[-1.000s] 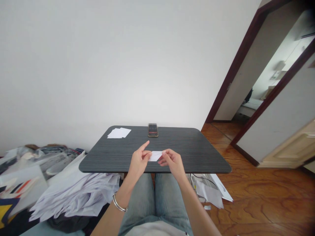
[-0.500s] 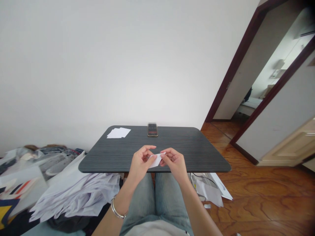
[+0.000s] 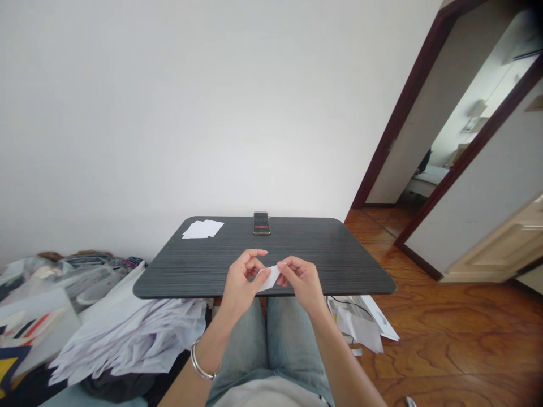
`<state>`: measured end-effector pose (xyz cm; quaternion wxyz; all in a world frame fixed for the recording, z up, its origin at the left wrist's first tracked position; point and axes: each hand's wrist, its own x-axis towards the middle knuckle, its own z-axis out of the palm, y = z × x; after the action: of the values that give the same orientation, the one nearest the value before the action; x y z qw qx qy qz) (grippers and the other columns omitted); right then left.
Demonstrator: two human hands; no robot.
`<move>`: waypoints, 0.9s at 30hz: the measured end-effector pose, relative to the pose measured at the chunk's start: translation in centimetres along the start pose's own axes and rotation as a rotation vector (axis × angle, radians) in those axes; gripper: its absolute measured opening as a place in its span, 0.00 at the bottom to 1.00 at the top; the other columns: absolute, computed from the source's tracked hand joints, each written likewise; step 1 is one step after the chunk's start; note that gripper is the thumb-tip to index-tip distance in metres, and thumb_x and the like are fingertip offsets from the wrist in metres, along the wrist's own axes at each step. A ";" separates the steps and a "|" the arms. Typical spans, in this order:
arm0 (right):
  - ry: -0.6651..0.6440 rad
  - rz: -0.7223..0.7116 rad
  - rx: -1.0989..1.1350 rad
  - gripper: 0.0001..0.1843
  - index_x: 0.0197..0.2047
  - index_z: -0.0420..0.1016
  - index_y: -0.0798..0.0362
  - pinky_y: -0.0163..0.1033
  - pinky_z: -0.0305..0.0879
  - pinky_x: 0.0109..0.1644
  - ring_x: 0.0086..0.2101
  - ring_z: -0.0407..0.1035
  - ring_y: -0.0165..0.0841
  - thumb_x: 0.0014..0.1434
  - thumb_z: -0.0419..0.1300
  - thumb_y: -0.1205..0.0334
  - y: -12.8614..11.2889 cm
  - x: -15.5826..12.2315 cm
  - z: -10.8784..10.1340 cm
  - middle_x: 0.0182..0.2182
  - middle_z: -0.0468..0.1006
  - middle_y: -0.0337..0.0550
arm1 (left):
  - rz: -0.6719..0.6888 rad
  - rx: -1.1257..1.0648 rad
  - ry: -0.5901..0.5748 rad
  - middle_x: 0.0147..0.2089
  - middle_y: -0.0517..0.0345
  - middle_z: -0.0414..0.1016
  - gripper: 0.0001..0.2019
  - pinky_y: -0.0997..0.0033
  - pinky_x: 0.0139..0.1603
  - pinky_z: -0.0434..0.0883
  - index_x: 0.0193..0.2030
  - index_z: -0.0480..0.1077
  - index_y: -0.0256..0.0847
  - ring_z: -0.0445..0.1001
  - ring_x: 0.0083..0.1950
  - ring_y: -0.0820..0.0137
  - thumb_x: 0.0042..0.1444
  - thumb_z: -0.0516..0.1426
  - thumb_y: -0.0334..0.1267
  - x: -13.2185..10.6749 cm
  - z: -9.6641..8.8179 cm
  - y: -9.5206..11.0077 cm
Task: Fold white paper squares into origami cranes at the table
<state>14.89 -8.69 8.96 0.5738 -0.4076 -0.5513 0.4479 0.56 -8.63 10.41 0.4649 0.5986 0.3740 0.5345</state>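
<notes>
A small piece of white paper point(image 3: 270, 278) is held up between my two hands, just above the near edge of the dark table point(image 3: 212, 265). My left hand point(image 3: 245, 278) pinches its left end between the thumb and bent fingers, with the index finger stretched out above. At the paper's upper right corner, the thumb and fingertips of my right hand point(image 3: 300, 278) grip it. The fingers cover parts of the paper, so its full shape is hidden. Several white paper sheets point(image 3: 202, 229) lie overlapping at the table's far left corner.
A phone point(image 3: 261, 223) leans at the table's back edge by the wall. To the left are heaped white cloth point(image 3: 136, 339) and bagged clothes point(image 3: 93, 277). Papers point(image 3: 360, 328) and a cable lie below the table's right side, on the wooden floor point(image 3: 449, 333). A doorway stands at the right.
The view has shifted slightly. Both hands keep their grip on the paper, and my right fingers have moved a little at its upper corner.
</notes>
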 end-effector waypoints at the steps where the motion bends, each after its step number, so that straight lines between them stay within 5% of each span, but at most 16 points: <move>1: -0.002 0.000 -0.007 0.14 0.23 0.71 0.55 0.29 0.60 0.21 0.17 0.64 0.26 0.51 0.60 0.52 0.0 0.1 0.0 0.14 0.71 0.36 | -0.006 -0.006 0.000 0.22 0.66 0.66 0.16 0.78 0.26 0.61 0.44 0.65 0.37 0.64 0.23 0.77 0.47 0.59 0.36 0.0 0.0 -0.1; 6: -0.032 0.001 0.051 0.19 0.26 0.71 0.54 0.31 0.63 0.22 0.19 0.67 0.28 0.55 0.54 0.47 0.1 0.0 0.1 0.18 0.73 0.39 | -0.032 -0.074 0.062 0.21 0.67 0.65 0.16 0.78 0.24 0.58 0.42 0.65 0.36 0.62 0.22 0.78 0.46 0.60 0.38 0.0 0.2 -0.3; 12: -0.175 0.080 0.020 0.13 0.28 0.70 0.54 0.31 0.65 0.25 0.23 0.69 0.29 0.49 0.61 0.51 0.8 -0.6 0.7 0.21 0.73 0.38 | -0.011 -0.147 0.217 0.23 0.65 0.66 0.14 0.79 0.24 0.59 0.40 0.67 0.37 0.63 0.23 0.77 0.47 0.60 0.39 -0.3 1.2 -0.4; 18: -0.041 0.026 0.055 0.15 0.24 0.66 0.53 0.30 0.59 0.22 0.18 0.62 0.26 0.50 0.59 0.50 0.7 -0.2 0.6 0.17 0.68 0.34 | -0.055 -0.149 0.131 0.22 0.65 0.66 0.15 0.78 0.26 0.63 0.38 0.68 0.36 0.66 0.24 0.76 0.44 0.62 0.38 -0.1 0.9 -1.0; 22: -0.060 0.029 0.047 0.14 0.24 0.67 0.54 0.30 0.56 0.21 0.17 0.60 0.25 0.51 0.59 0.52 0.4 -0.1 0.4 0.16 0.68 0.34 | -0.047 -0.146 0.115 0.23 0.63 0.67 0.16 0.78 0.24 0.63 0.41 0.69 0.34 0.66 0.24 0.77 0.46 0.60 0.40 0.2 0.5 -0.9; 27: -0.030 0.047 0.042 0.15 0.24 0.68 0.54 0.30 0.56 0.20 0.17 0.60 0.25 0.49 0.61 0.51 0.4 -0.3 0.4 0.16 0.69 0.34 | -0.047 -0.134 0.142 0.23 0.62 0.68 0.10 0.79 0.21 0.62 0.30 0.69 0.35 0.64 0.22 0.78 0.45 0.61 0.40 0.5 0.3 -0.6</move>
<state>14.42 -8.90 8.53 0.5632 -0.4014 -0.5408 0.4788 1.01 -8.02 9.99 0.4887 0.5176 0.3834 0.5884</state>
